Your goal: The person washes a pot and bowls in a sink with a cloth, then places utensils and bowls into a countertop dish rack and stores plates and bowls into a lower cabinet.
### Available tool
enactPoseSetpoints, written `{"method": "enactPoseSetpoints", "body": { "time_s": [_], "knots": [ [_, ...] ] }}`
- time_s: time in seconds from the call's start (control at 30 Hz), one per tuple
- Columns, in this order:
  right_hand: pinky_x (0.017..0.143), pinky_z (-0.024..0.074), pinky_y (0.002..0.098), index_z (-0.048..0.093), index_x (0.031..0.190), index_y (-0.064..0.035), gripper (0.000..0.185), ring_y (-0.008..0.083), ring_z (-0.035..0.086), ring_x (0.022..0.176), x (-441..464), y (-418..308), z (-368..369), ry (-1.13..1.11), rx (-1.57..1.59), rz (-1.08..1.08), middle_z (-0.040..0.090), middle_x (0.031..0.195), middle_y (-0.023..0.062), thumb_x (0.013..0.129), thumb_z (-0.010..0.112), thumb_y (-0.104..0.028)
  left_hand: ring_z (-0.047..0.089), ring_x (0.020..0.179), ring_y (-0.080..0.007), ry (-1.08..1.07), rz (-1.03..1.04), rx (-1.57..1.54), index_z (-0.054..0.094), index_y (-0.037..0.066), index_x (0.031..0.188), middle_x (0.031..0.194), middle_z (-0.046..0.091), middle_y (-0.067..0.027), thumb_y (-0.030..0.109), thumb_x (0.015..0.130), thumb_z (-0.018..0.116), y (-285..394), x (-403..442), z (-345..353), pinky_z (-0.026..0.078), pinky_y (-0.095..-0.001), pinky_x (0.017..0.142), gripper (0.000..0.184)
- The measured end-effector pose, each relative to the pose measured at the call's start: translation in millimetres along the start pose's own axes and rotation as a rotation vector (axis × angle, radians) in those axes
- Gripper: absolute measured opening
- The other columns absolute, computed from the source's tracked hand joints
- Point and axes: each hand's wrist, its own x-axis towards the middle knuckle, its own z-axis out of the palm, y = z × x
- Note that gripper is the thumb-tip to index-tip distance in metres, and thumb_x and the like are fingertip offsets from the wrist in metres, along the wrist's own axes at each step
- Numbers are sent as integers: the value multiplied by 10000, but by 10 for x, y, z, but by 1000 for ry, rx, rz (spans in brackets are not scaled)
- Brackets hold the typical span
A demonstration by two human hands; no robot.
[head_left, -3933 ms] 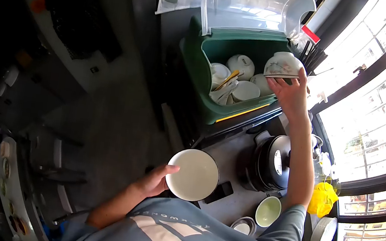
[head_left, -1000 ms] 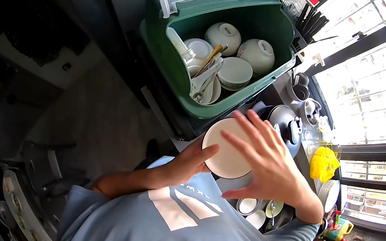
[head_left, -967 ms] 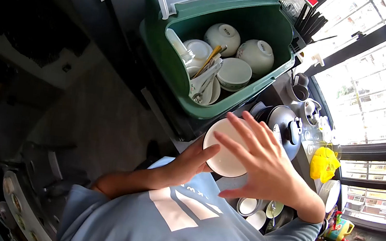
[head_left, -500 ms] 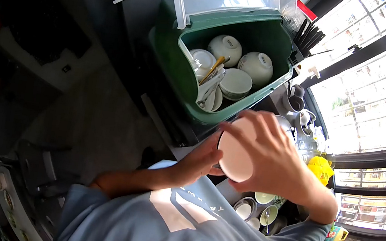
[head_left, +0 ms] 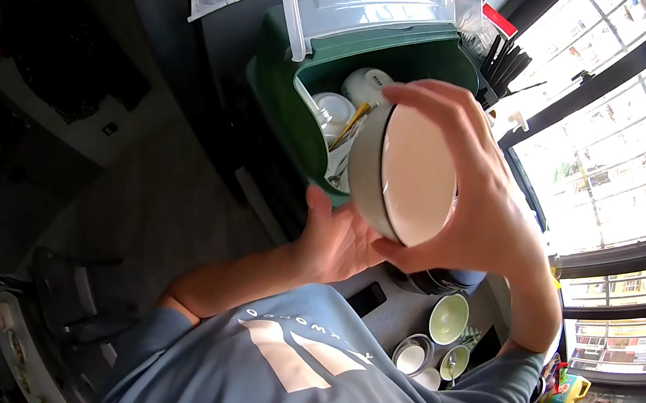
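Note:
My right hand [head_left: 489,182] grips a white bowl [head_left: 420,178] by its dark rim, thumb on the near side and fingers on the far side. The bowl is tilted on its edge, its inside facing right. Just below it, my left hand [head_left: 338,240] is open, palm up and thumb apart; whether its fingertips touch the bowl I cannot tell. Behind the bowl stands a green dish box [head_left: 285,115] with upturned white bowls [head_left: 365,85] and cutlery [head_left: 356,124] inside. The held bowl and right hand hide the box's right part.
The box's clear lid [head_left: 374,0] is raised. Black-handled knives [head_left: 508,67] stand to its right, near the barred window [head_left: 622,159]. On the counter lie a phone [head_left: 366,298], a green bowl [head_left: 449,317] and other dishes; a yellow bottle [head_left: 569,393] stands at lower right.
My right hand has lifted the bowl up and away toward the box. My left hand has come off the bowl's side and opened out, palm up, below it.

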Motion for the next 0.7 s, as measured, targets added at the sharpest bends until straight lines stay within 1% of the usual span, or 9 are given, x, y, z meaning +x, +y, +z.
{"method": "enactPoseSetpoints", "body": {
  "time_s": [0.03,0.07,0.17,0.2,0.27,0.33,0.53,0.63,0.7],
  "knots": [
    [971,438,448,420,1363,-112,1006,304,473,1226,16,87,21,30,29,-25,447,1334,126,453,838,-206,284,1405,-242,-12,21,-34,42,127,1520,1538,221,-98,925,652,326,2,63,13,325,-402,1101,1213],
    [980,430,450,382,1383,-88,1028,285,468,1239,32,174,41,59,58,-50,442,1350,121,474,842,-229,354,1360,-230,-274,218,-531,107,120,1512,1504,291,-99,915,681,312,-117,210,-51,339,-397,1092,1169],
    [991,422,459,285,1424,-97,1080,284,452,1255,16,489,239,205,435,26,420,1370,134,523,845,-304,270,1406,-226,-33,178,-104,112,103,1519,1538,226,-106,926,653,306,39,333,9,310,-395,1107,1210],
    [998,418,461,262,1428,-97,1096,288,444,1260,4,602,310,261,505,8,410,1375,142,532,850,-327,322,1376,-240,-8,224,-79,158,56,1500,1499,285,-135,852,767,322,88,367,42,305,-392,1108,1094],
    [1012,408,466,217,1434,-95,1130,296,430,1271,-38,809,456,368,646,-25,389,1386,158,549,862,-371,360,1342,-234,101,249,34,180,46,1487,1461,335,-127,782,836,336,95,422,2,326,-392,1090,995],
    [1018,399,455,178,1418,-67,1162,290,428,1255,-102,933,578,436,691,-40,401,1342,176,540,894,-326,420,1277,-223,185,297,98,255,52,1448,1379,417,-111,626,940,371,133,457,-23,362,-401,1054,775],
    [1063,372,440,268,1405,-59,1205,294,448,1274,-303,1064,627,359,526,114,459,1339,163,454,957,-331,438,1260,-217,355,360,176,327,76,1391,1344,438,-104,474,968,446,215,502,-84,382,-399,1041,593],
    [1064,376,435,285,1422,-75,1215,275,465,1266,-309,1082,628,246,390,181,476,1338,156,444,960,-326,383,1304,-191,349,365,57,87,16,1492,1389,378,-127,298,910,642,203,492,-143,334,-382,1083,852],
    [1050,391,424,294,1440,-84,1176,297,480,1256,-278,1026,617,234,336,207,482,1341,167,471,938,-256,336,1341,-200,401,382,159,21,-2,1496,1436,325,-145,235,896,663,195,498,-91,298,-367,1104,911]
  ]
}}
